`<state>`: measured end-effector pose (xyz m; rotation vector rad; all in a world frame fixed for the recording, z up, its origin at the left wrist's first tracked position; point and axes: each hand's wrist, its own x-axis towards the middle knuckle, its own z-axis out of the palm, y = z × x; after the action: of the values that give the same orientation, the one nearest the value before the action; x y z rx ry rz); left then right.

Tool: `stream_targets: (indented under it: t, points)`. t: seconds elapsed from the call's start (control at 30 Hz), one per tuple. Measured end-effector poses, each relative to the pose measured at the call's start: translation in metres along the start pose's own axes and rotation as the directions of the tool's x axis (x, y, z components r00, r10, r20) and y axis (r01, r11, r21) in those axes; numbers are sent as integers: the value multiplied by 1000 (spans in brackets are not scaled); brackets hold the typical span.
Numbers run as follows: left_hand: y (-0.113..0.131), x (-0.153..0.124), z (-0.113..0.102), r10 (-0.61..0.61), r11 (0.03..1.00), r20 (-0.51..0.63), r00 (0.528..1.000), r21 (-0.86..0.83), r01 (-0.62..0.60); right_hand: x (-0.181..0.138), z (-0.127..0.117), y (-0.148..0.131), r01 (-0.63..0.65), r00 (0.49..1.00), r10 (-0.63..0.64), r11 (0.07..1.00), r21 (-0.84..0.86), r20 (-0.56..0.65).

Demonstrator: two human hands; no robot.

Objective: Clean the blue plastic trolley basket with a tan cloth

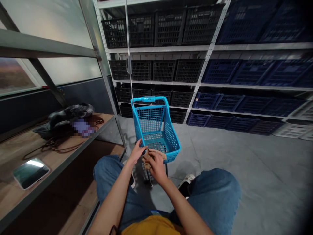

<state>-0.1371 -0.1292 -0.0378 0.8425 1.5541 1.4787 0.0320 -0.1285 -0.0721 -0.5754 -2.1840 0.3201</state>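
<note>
A bright blue plastic shopping basket (168,137) stands tilted on the grey floor in front of my knees, its handle raised. A small tan cloth (156,152) lies over the basket's near rim. My right hand (156,166) is closed on this cloth at the rim. My left hand (137,152) pinches the cloth's left end beside the basket's near corner. My legs in blue jeans frame the basket on both sides.
A wooden shelf (17,147) at left holds a tablet (30,172), a dark bundle of fabric (66,119) and a brown strap. Racks of black crates (168,29) and blue crates (256,71) line the back wall. A metal pole (128,52) hangs above the basket.
</note>
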Motion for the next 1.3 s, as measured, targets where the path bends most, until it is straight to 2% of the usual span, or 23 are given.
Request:
stream_targets:
  t: [0.07, 0.13, 0.2, 0.27, 0.33, 0.4, 0.5, 0.57, 0.63, 0.7, 0.8, 0.87, 0.93, 1.0, 1.1, 1.17, 1.23, 1.3]
  points:
    - [1, 1, -2, -3, 1000, 16, 1000, 1, 3, 1, -12, 9, 84, 993, -81, 996, -31, 86]
    - [0, 1, -5, -21, 1000, 44, 999, -2, 22, -3, -37, 33, 118, 985, -112, 992, -41, 129]
    - [-1, 1, -6, -39, 999, 62, 997, -7, 40, -10, -62, 59, 53, 996, -46, 995, -81, 79]
    - [-2, 0, -5, -52, 999, 65, 997, -5, 53, -15, -73, 74, -55, 998, 51, 989, -137, -28]
    - [-2, 0, -3, -58, 998, 52, 997, -7, 59, -16, -64, 70, -116, 989, 100, 982, -150, -114]
    - [-3, 1, -1, -24, 999, 38, 999, -21, 25, -12, -39, 51, -109, 990, 96, 986, -126, -105]
    - [-4, 5, -3, 81, 995, 34, 996, -54, -79, -2, -2, 17, -54, 997, 60, 988, -143, 41]
    - [-6, 7, -8, 84, 995, 44, 995, -60, -82, 1, 3, 11, 27, 987, 3, 983, -183, 163]
    - [-8, 7, -13, 14, 999, 71, 997, -54, -10, 1, -12, 25, 135, 959, -78, 971, -197, 274]
    - [-9, 7, -16, -51, 998, 92, 994, -42, 55, -4, -41, 51, 190, 938, -113, 958, -213, 327]
    - [-7, 4, -14, -61, 997, 105, 993, -48, 66, -13, -83, 86, 142, 958, -66, 955, -261, 280]
    - [-6, 2, -10, -59, 996, 103, 993, -66, 66, -16, -95, 93, 90, 976, -31, 958, -272, 214]
    - [-4, -1, -6, -68, 994, 94, 993, -80, 76, -15, -88, 83, 18, 990, 21, 962, -274, 139]
    - [-2, -2, -4, -60, 993, 86, 995, -92, 67, -10, -65, 59, -3, 992, 35, 968, -251, 124]
    - [-1, -4, -3, 3, 994, 76, 997, -106, 5, 3, -21, 19, 100, 969, -50, 975, -198, 244]
    - [-1, -5, -4, 9, 996, 69, 998, -87, -3, 10, -2, 2, 126, 956, -60, 968, -217, 286]
    - [-1, -5, -6, -16, 998, 70, 997, -67, 21, 13, -2, 4, 163, 946, -83, 957, -238, 314]
    - [-1, -6, -8, -36, 997, 83, 996, -64, 42, 10, -22, 24, 236, 919, -145, 947, -217, 367]
